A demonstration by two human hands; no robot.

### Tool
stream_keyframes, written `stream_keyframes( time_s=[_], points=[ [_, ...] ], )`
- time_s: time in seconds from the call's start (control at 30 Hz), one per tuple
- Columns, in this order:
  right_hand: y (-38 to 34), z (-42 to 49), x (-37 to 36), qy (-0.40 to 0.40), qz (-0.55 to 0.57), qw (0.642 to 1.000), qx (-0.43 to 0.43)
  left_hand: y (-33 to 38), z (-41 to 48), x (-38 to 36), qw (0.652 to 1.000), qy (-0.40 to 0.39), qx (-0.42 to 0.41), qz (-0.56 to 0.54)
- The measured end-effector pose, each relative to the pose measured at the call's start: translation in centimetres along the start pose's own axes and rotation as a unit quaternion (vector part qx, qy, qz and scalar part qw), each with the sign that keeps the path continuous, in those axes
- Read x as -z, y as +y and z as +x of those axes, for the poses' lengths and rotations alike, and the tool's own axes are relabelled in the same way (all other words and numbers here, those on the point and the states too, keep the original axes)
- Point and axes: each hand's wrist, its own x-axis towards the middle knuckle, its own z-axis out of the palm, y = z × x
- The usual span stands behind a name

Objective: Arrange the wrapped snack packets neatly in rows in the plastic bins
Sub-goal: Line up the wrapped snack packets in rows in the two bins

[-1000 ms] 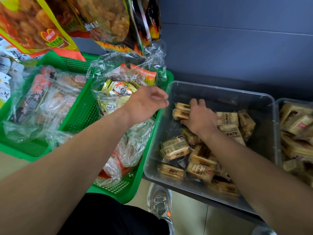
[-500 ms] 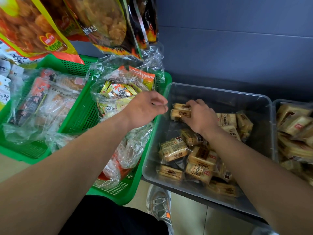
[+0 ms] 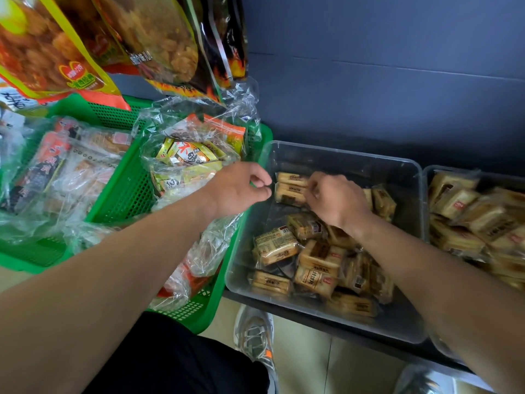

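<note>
A clear plastic bin (image 3: 355, 170) holds several tan wrapped snack packets. Two of them (image 3: 291, 186) lie stacked in its far left corner, and the others (image 3: 315, 268) lie in a loose jumble toward the near side. My right hand (image 3: 338, 201) is inside the bin, its fingers curled round the right end of the stacked pair. My left hand (image 3: 241, 189) hovers at the bin's left rim with fingers curled, its thumb and fingertips close to the pair's left end. Whether it pinches a wrapper is unclear.
A second clear bin (image 3: 454, 169) on the right is heaped with the same packets. Left of the first bin stand two green mesh baskets (image 3: 125, 191) (image 3: 34, 257) with bagged snacks. Large snack bags (image 3: 159, 44) hang overhead at the left. My shoe (image 3: 252, 336) shows below.
My right hand has slid left along the far side to the stacked pair. My left hand has moved right, up to the bin's rim beside the pair.
</note>
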Motion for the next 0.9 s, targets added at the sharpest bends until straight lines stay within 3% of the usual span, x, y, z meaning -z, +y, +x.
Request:
stream_keyframes(
  time_s=[0.13, 0.2, 0.43, 0.6, 0.77, 0.9],
  points=[
    [1.4, -2.2, 0.2, -0.197, -0.004, 0.978, 0.066, 0.2, -0.8, -0.7, 0.991, -0.027, -0.035, 0.128],
    [1.3, -2.3, 0.0, -0.247, -0.047, 0.966, 0.064, 0.5, -1.4, -1.0, 0.980, -0.045, -0.044, 0.189],
    [1.0, -1.1, -0.4, -0.221, -0.052, 0.972, 0.063, 1.0, -1.8, -4.0, 0.912, -0.122, -0.100, 0.379],
    [2.7, -1.3, -0.4, -0.128, -0.040, 0.988, 0.077, 0.5, -1.3, -5.1, 0.868, -0.156, -0.092, 0.462],
    [3.5, -1.3, -0.4, -0.188, -0.047, 0.978, 0.076, 0.6, -1.5, -5.9, 0.859, -0.130, -0.097, 0.486],
    [3.0, -1.0, -1.2, -0.163, -0.083, 0.980, 0.083, 0.6, -1.5, -6.0, 0.856, -0.130, -0.088, 0.492]
  ],
)
